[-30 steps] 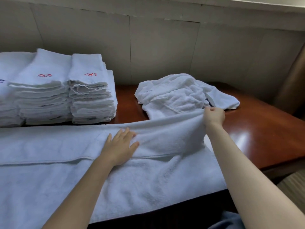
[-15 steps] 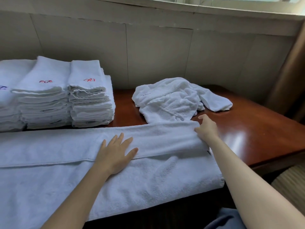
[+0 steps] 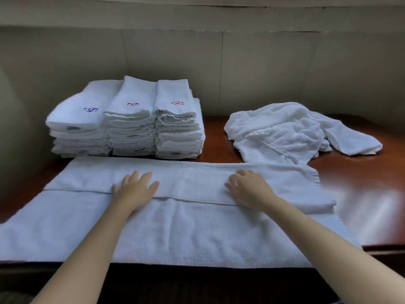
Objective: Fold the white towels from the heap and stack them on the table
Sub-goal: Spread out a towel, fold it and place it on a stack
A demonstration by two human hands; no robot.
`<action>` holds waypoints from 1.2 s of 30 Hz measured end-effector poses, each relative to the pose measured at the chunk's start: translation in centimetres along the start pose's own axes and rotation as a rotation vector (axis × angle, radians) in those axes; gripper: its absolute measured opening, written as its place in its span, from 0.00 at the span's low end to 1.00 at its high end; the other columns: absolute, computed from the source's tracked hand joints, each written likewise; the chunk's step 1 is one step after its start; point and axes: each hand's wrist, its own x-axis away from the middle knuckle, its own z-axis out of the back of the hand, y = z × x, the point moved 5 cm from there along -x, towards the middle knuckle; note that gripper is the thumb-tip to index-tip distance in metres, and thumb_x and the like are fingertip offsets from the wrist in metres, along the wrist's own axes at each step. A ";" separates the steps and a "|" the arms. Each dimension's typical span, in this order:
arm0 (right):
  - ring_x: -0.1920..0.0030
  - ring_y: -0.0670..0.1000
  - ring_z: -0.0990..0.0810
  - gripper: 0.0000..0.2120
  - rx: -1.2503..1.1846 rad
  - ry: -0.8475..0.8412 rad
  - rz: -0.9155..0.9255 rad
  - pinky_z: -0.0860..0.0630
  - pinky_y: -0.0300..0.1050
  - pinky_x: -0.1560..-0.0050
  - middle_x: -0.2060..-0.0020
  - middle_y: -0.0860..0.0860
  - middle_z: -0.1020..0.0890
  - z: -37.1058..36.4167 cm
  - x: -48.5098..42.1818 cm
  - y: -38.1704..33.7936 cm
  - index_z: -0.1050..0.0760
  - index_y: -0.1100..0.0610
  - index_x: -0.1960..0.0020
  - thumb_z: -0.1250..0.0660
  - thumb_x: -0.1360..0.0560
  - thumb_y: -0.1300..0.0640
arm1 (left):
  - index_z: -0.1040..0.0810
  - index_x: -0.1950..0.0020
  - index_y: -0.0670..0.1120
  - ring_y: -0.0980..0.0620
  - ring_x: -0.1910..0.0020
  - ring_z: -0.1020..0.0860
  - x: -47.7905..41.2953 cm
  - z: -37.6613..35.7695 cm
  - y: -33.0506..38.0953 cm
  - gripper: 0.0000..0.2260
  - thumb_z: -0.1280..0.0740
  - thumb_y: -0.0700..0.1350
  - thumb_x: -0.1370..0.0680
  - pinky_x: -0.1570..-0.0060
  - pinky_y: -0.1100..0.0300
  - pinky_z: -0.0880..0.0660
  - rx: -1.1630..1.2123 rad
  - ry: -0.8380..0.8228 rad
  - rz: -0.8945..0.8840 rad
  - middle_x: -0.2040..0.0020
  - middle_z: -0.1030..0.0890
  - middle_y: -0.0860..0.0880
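Note:
A long white towel [image 3: 188, 229] lies spread across the near edge of the brown table [image 3: 368, 194], its far strip folded over toward me. My left hand [image 3: 135, 189] rests flat on that folded strip, fingers spread. My right hand [image 3: 247, 187] presses flat on the same strip further right. Behind it at the right lies a crumpled heap of white towels [image 3: 291, 132]. At the back left stand three stacks of folded white towels [image 3: 131, 119] with small embroidered marks on top.
A grey panelled wall [image 3: 241, 62] runs close behind the table. Bare glossy wood shows at the right of the spread towel and between the stacks and the heap. The towel's near edge hangs over the table's front.
My right hand let go of the towel's far right edge, and it now lies flat on the folded strip nearer the middle. The view shifted, bringing the stacks toward the centre.

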 end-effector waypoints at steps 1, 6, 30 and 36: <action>0.39 0.57 0.29 0.17 -0.023 -0.026 0.031 0.34 0.49 0.42 0.42 0.54 0.26 -0.6 -0.4 -1.5 0.26 0.55 0.42 0.46 0.20 0.46 | 0.47 0.23 0.58 0.47 0.23 0.52 0.1 0.2 -1.2 0.25 0.52 0.63 0.20 0.28 0.43 0.52 0.018 0.016 0.029 0.21 0.51 0.49; 0.28 0.54 0.39 0.25 -0.167 -0.094 0.225 0.44 0.51 0.29 0.29 0.52 0.35 -1.8 -1.7 -8.2 0.38 0.49 0.28 0.46 0.21 0.40 | 0.43 0.23 0.47 0.41 0.25 0.48 1.1 2.1 -7.7 0.29 0.43 0.59 0.20 0.30 0.48 0.43 0.246 0.175 0.324 0.23 0.49 0.41; 0.27 0.49 0.37 0.22 -0.110 0.041 0.534 0.42 0.45 0.28 0.27 0.45 0.35 -2.0 -0.5 -14.4 0.37 0.47 0.26 0.49 0.18 0.45 | 0.38 0.32 0.35 0.36 0.43 0.27 2.6 4.4 -16.2 0.22 0.39 0.43 0.23 0.44 0.43 0.26 0.917 0.533 0.751 0.33 0.37 0.38; 0.23 0.49 0.56 0.30 -0.044 -0.114 0.511 0.62 0.48 0.25 0.22 0.48 0.53 -1.7 2.5 -13.5 0.50 0.45 0.23 0.51 0.21 0.37 | 0.31 0.32 0.44 0.40 0.34 0.36 2.4 4.4 -9.6 0.20 0.37 0.50 0.22 0.38 0.49 0.34 0.354 0.315 0.351 0.33 0.35 0.41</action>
